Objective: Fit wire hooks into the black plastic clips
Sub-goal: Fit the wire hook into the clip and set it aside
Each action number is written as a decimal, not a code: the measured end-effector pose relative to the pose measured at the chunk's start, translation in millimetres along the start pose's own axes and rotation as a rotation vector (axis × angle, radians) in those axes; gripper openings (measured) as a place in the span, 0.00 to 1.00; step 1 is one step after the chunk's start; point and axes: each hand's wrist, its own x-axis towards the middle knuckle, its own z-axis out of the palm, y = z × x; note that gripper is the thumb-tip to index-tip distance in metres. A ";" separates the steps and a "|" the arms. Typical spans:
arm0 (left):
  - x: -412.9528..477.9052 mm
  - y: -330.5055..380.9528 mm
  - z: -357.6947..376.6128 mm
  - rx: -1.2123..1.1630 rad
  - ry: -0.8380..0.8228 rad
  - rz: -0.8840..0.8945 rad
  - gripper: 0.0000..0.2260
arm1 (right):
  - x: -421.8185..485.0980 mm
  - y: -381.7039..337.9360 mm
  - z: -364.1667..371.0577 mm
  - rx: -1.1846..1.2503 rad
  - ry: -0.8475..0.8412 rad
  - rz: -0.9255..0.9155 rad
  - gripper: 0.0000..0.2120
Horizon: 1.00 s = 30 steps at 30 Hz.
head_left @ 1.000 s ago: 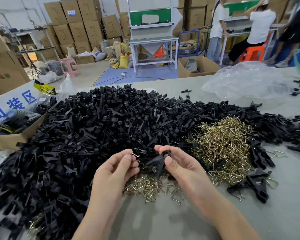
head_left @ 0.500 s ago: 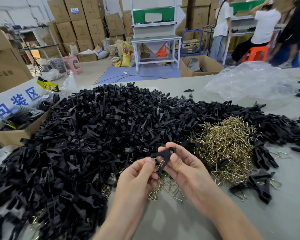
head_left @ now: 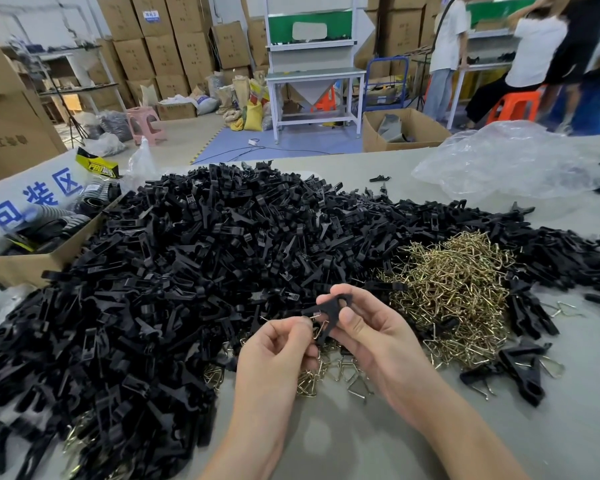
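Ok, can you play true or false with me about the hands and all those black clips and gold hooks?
1. The right hand holds a black clip. True.
2. The left hand holds nothing. False: it pinches a wire hook against the clip.
3. The heap of gold wire hooks lies to the right of both hands. True.
4. The clear plastic bag covers the hands. False: it lies on the table at the far right, well behind the hands.
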 end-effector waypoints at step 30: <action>-7.9 -10.3 9.0 -0.101 -0.541 0.073 0.29 | -10.5 16.5 4.3 0.092 0.139 0.310 0.19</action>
